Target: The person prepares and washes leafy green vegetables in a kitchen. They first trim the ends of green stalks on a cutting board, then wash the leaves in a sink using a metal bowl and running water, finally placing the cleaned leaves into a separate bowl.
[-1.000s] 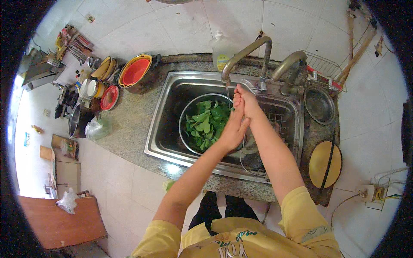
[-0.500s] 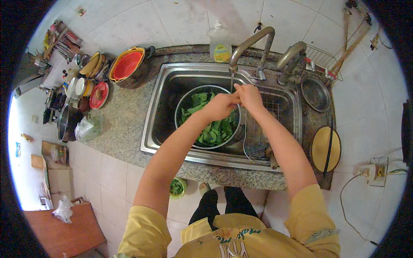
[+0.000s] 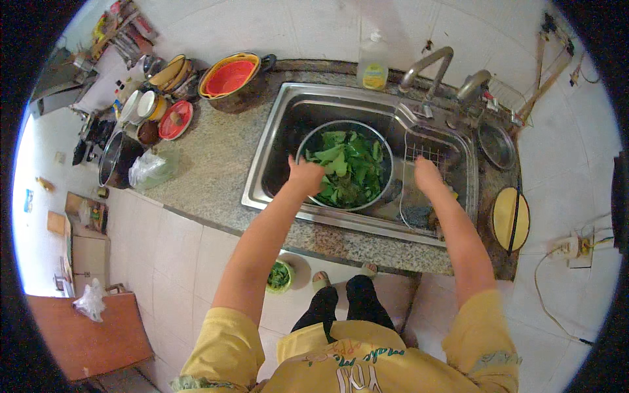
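A round metal bowl (image 3: 391,171) full of green leaves (image 3: 350,167) sits in the large basin of the steel sink (image 3: 268,154). My left hand (image 3: 306,175) is at the bowl's left rim, thumb and fingers apart; whether it touches the rim is hard to tell. Over the right side of the sink, beside the bowl, is my right hand (image 3: 427,173), above a wire rack (image 3: 414,208). Its fingers are mostly hidden from above. The curved faucet (image 3: 429,62) stands behind the sink, and I make out no clear stream under its spout.
A bottle of pale liquid (image 3: 374,72) stands behind the sink. Left along the counter are a red basket (image 3: 230,76), a red plate (image 3: 175,120) and a plastic bag (image 3: 152,168). At right are a dark pan (image 3: 496,145) and a yellow oval board (image 3: 510,219). A green tub (image 3: 280,276) is on the floor.
My hands were together under the running faucet; they have parted, the left to the bowl's left side, the right over the rack. The water stream no longer shows. My view has shifted left.
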`<action>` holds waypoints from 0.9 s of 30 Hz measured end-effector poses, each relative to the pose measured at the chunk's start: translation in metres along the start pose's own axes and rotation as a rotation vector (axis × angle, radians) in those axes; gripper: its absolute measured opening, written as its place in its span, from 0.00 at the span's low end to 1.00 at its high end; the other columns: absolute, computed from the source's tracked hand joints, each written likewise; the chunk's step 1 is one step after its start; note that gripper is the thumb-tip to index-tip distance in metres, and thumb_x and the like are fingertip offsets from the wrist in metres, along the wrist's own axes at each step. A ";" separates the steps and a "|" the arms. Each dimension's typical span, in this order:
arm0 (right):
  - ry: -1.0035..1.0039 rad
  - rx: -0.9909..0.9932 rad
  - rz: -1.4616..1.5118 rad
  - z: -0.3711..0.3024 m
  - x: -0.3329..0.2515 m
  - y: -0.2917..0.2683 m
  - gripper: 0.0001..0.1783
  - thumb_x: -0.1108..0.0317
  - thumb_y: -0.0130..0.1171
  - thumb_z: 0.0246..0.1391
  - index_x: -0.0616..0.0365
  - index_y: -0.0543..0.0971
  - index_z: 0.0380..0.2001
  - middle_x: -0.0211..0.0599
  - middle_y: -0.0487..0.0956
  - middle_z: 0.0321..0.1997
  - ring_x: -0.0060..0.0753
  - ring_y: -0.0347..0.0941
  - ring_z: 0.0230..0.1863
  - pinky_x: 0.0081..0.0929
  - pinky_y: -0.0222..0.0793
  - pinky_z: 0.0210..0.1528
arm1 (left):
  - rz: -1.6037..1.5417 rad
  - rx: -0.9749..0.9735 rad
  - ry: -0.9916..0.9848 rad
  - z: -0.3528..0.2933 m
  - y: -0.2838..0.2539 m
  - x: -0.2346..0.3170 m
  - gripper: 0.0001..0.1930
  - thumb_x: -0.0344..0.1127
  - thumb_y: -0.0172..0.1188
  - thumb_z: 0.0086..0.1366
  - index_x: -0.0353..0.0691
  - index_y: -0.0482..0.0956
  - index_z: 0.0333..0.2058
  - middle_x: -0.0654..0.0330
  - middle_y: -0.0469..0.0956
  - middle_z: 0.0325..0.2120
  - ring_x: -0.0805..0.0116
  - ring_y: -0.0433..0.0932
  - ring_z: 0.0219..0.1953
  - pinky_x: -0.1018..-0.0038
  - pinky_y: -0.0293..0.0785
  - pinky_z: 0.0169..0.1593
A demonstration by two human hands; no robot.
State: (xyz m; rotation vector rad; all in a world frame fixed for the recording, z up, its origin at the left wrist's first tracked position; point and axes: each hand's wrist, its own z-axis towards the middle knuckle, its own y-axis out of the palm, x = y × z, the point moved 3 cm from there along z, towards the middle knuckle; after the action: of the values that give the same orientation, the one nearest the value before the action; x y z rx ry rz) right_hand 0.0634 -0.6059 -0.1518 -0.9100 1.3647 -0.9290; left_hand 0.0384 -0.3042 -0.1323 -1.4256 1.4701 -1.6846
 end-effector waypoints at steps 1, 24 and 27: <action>0.129 0.039 0.090 -0.008 0.002 -0.012 0.10 0.71 0.44 0.43 0.58 0.73 0.15 0.45 0.75 0.27 0.48 0.70 0.25 0.35 0.66 0.33 | 0.216 0.010 -0.029 -0.018 -0.010 0.009 0.12 0.32 0.56 0.48 0.42 0.76 0.34 0.58 0.75 0.30 0.60 0.73 0.36 0.66 0.66 0.44; 0.557 -0.164 2.237 -0.219 -0.037 -0.014 0.12 0.73 0.51 0.44 0.60 0.70 0.37 0.36 0.72 0.34 0.30 0.68 0.35 0.26 0.68 0.39 | -0.203 0.240 -0.022 -0.092 -0.017 0.014 0.22 0.24 0.51 0.45 0.50 0.73 0.41 0.53 0.54 0.54 0.50 0.52 0.56 0.49 0.49 0.54; 0.788 -0.375 2.355 -0.287 -0.023 0.054 0.13 0.74 0.52 0.43 0.62 0.70 0.36 0.39 0.72 0.34 0.32 0.68 0.35 0.28 0.70 0.37 | -0.412 0.191 -0.003 -0.097 -0.002 0.010 0.15 0.24 0.50 0.47 0.42 0.75 0.36 0.52 0.67 0.46 0.52 0.61 0.51 0.55 0.55 0.53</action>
State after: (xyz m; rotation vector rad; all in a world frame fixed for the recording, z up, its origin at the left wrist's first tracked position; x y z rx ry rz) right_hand -0.2230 -0.5615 -0.1958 1.1549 2.0144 0.9701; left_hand -0.0518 -0.2727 -0.1146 -1.7023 1.0253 -1.9992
